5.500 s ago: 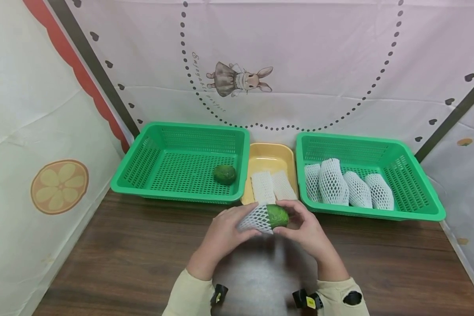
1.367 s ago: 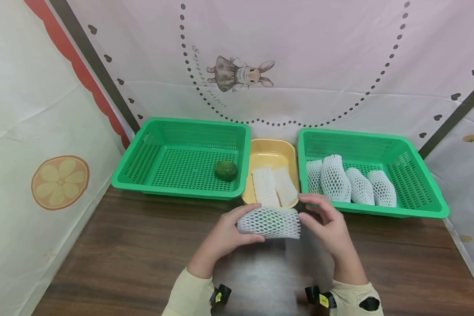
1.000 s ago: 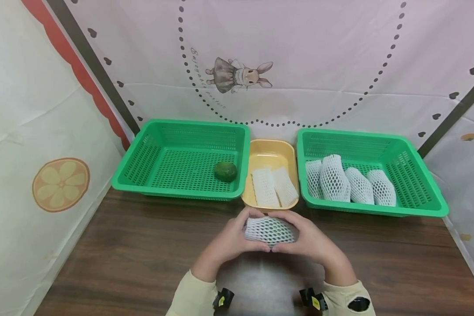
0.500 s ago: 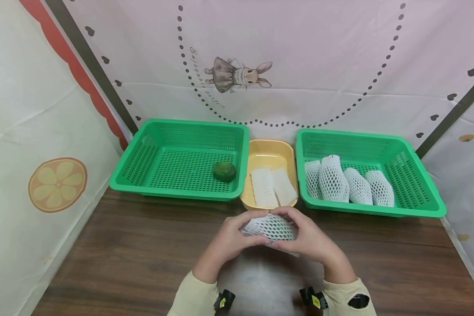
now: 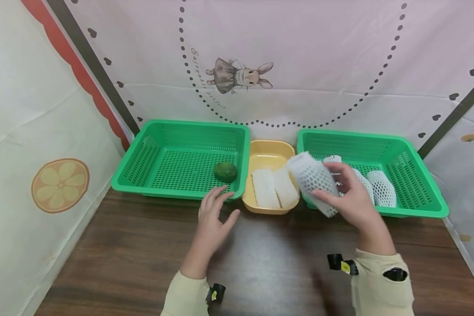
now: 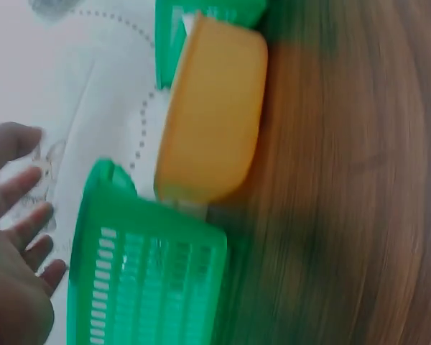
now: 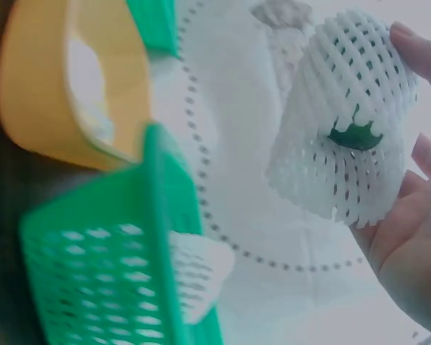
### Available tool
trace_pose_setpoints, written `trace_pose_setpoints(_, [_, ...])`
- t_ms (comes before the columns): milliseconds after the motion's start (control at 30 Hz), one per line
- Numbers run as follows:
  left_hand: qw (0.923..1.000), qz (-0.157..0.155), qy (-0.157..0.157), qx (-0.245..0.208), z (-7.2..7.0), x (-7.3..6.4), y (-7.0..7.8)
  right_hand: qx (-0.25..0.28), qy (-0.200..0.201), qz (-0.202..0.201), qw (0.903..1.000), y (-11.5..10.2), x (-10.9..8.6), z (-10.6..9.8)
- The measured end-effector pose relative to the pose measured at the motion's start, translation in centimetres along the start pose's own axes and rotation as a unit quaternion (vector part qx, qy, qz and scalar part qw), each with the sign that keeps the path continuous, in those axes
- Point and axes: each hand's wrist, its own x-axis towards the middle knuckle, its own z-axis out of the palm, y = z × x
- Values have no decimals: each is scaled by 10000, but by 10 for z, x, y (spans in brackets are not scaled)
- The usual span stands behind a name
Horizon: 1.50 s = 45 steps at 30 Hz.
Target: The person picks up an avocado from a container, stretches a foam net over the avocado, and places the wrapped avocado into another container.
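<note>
My right hand (image 5: pixel 351 197) grips an avocado sleeved in a white foam net (image 5: pixel 316 180), tilted, at the near left edge of the right green basket (image 5: pixel 418 210). In the right wrist view, dark green skin shows through a gap in the foam net (image 7: pixel 337 108). My left hand (image 5: pixel 213 219) holds nothing, fingers spread, near the front right corner of the left green basket (image 5: pixel 174 191). Inside that basket lies one bare avocado (image 5: pixel 225 172). Several net-covered avocados (image 5: pixel 381 188) lie in the right basket, partly hidden by my right hand.
Between the baskets stands a yellow tray (image 5: pixel 270 148) with two flat white foam nets (image 5: pixel 265 188) in it. The baskets and tray stand on a dark wooden table (image 5: pixel 142 254), against a printed cloth wall (image 5: pixel 320 52).
My left hand has let go of the netted avocado and moved left toward the left basket. My right hand has carried the avocado right and away from me, to the right basket.
</note>
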Motion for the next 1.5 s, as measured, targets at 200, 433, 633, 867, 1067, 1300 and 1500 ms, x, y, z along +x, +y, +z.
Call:
trace_pose_setpoints(200, [9953, -473, -329, 779, -2, 0, -7, -105, 666, -135, 9976, -1, 5, -26])
trace_pose_setpoints(433, [9934, -423, -181, 1051, -2, 2, -6, -180, 1387, 480, 9890, 9, 11, -43])
trace_pose_setpoints(633, [9927, -531, -227, 1058, -4, 4, -4, 166, 2009, 1317, 9706, 23, 17, -52])
trace_pose_setpoints(867, [9923, -603, -244, 1049, -6, 5, -4, 284, 2453, 2032, 9475, 39, 24, -50])
trace_pose_setpoints(1067, [9913, -619, -290, 1126, -7, 5, -3, 247, 2475, 2400, 9384, 53, 28, -46])
trace_pose_setpoints(1300, [9910, -588, -306, 1161, -8, 6, -4, -181, 2165, 2572, 9416, 72, 30, -40])
trace_pose_setpoints(1500, [9912, -584, -310, 1147, -9, 5, -6, -341, 2069, 2891, 9341, 83, 31, -37])
